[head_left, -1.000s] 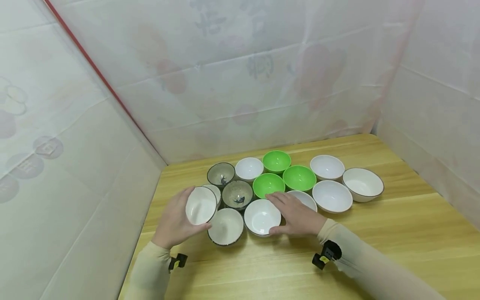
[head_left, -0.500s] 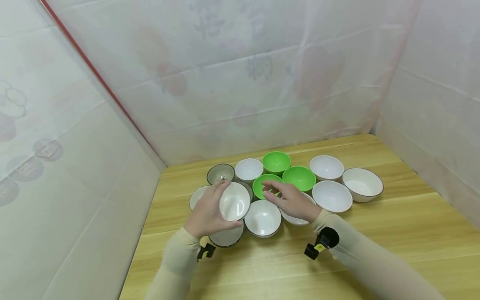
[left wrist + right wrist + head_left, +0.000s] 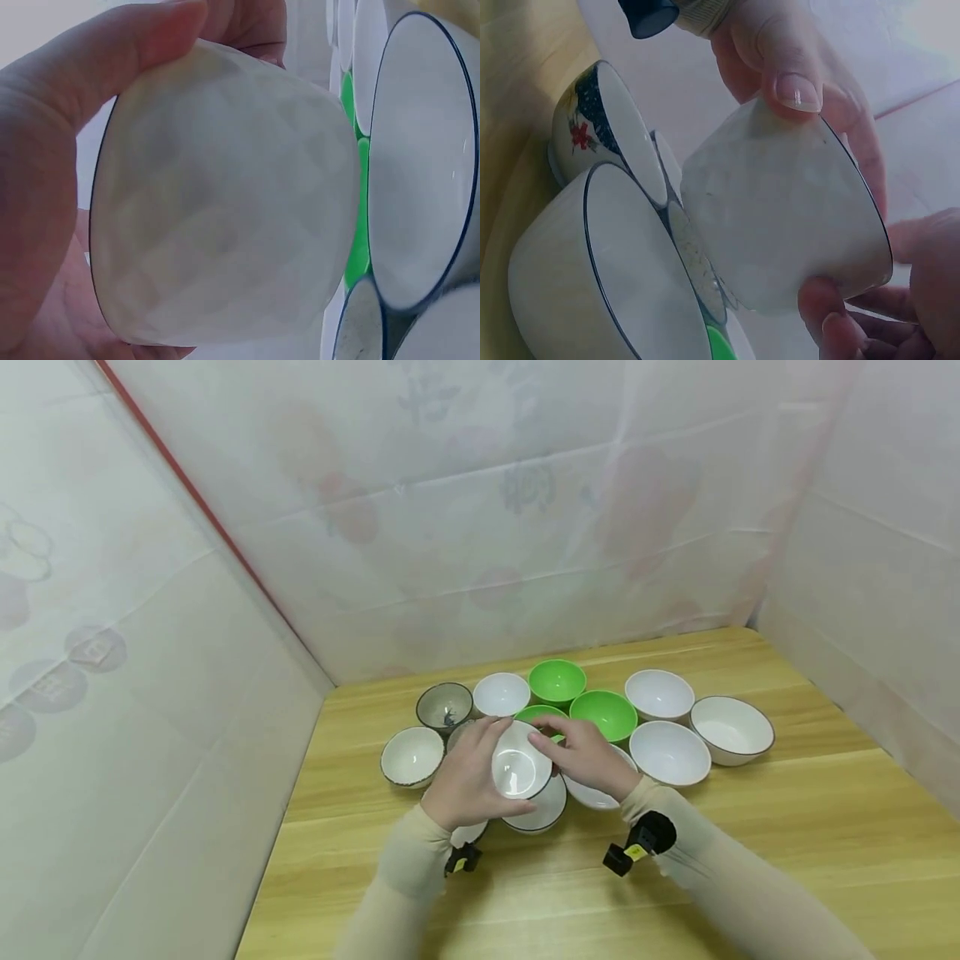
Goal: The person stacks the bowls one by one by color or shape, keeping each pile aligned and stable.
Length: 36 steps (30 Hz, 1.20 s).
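Observation:
A white bowl with a thin dark rim (image 3: 519, 760) is held up above the other bowls, its opening tilted toward the head camera. My left hand (image 3: 468, 781) grips it from the left, thumb on the near side and fingers at the far side. The faceted outer wall of this bowl (image 3: 225, 202) fills the left wrist view. From the right, my right hand (image 3: 588, 762) pinches the bowl's edge with curled fingers; its thumb (image 3: 821, 300) lies on the outer wall. Directly below stands another dark-rimmed white bowl (image 3: 543, 814), partly hidden.
Green bowls (image 3: 604, 714) and plain white bowls (image 3: 670, 752) stand behind and to the right. A grey bowl (image 3: 444, 706) and a cream bowl (image 3: 412, 757) are at the left. A flower-patterned bowl (image 3: 592, 124) sits nearby. Wooden tabletop (image 3: 562, 893) extends in front; fabric walls surround it.
My left hand has carried the white bowl rightward from the left of the group. My right hand has left the bowl on the table, lifted, and taken hold of the raised bowl's right edge.

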{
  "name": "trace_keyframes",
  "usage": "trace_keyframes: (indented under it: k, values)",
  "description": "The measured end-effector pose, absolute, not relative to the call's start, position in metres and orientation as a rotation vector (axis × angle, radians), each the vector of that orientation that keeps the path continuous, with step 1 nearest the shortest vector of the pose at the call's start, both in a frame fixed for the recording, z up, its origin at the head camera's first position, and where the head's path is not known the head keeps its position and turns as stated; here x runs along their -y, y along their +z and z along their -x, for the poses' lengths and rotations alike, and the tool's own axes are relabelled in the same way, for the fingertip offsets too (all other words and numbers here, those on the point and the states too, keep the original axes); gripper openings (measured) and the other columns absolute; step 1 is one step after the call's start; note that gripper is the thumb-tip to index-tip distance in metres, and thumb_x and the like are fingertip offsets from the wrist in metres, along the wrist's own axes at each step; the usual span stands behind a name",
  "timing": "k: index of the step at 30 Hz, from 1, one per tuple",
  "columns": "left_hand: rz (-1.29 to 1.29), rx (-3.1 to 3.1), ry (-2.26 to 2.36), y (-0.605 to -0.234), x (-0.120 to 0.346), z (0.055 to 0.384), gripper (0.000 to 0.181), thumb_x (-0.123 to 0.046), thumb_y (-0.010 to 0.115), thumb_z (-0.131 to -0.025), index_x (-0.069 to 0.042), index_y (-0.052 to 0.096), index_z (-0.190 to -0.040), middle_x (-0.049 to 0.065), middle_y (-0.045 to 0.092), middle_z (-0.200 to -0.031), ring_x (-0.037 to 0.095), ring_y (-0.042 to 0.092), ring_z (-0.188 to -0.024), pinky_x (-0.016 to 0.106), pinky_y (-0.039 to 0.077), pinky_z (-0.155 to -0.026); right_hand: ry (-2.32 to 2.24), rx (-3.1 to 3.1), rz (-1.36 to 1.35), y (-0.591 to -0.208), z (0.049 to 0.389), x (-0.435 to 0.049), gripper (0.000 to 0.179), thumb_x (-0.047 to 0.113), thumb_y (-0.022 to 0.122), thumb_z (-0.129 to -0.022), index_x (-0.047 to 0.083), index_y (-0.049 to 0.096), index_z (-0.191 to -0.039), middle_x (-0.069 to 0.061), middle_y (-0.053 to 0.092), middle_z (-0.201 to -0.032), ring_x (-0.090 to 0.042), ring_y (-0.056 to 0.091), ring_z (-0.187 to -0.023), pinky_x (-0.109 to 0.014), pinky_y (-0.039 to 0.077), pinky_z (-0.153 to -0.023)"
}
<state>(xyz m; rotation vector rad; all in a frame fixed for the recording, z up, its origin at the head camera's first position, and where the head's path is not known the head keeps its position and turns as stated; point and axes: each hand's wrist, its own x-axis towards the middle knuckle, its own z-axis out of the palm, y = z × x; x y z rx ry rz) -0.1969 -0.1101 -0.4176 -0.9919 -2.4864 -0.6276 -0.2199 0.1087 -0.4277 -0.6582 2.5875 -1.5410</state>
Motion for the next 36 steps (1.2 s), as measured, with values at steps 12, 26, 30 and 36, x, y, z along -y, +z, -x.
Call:
trace_keyframes:
  k: [12, 26, 30, 36]
  values:
    - [0.912, 2.685, -0.702, -0.425, 0.100, 0.188, 0.119, -0.065, 0.083, -0.055, -0.011, 0.032, -0.148, 0.021, 0.038, -0.145, 0.036, 0.042, -0.128, 0.050, 0.042, -0.100, -1.339, -2.774, 0.727, -0.436, 0.224, -0.115, 0.024, 0.016, 0.053, -0.098, 0.006, 0.066, -0.116, -0.002, 0.068, -0.090, -0.008, 0.060, -0.054, -0.026, 0.053, -0.049]
    - [0.994, 2.820, -0.729, -0.432, 0.103, 0.185, 0.121, -0.059, 0.086, -0.055, -0.018, 0.028, -0.152, 0.013, 0.040, -0.144, 0.026, 0.045, -0.127, 0.043, 0.046, -0.098, -1.204, -2.844, 0.752, -0.453, 0.223, -0.124, 0.025, 0.017, 0.056, -0.096, 0.006, 0.068, -0.115, -0.004, 0.070, -0.101, -0.003, 0.058, -0.059, -0.024, 0.051, -0.057]
    - [1.006, 2.839, -0.721, -0.434, 0.103, 0.187, 0.122, -0.060, 0.086, -0.054, -0.017, 0.028, -0.152, 0.011, 0.042, -0.142, 0.024, 0.046, -0.125, 0.041, 0.046, -0.097, -1.178, -2.877, 0.737, -0.457, 0.222, -0.125, 0.025, 0.019, 0.058, -0.095, 0.009, 0.070, -0.114, 0.000, 0.070, -0.098, -0.002, 0.055, -0.057, -0.023, 0.049, -0.056]
    - [1.007, 2.865, -0.671, -0.438, 0.102, 0.189, 0.122, -0.062, 0.085, -0.054, -0.018, 0.027, -0.152, 0.014, 0.040, -0.144, 0.027, 0.042, -0.129, 0.045, 0.044, -0.099, -1.184, -2.877, 0.722, -0.462, 0.223, -0.125, 0.023, 0.018, 0.060, -0.094, 0.010, 0.071, -0.113, 0.002, 0.070, -0.095, -0.004, 0.055, -0.058, -0.025, 0.049, -0.054]
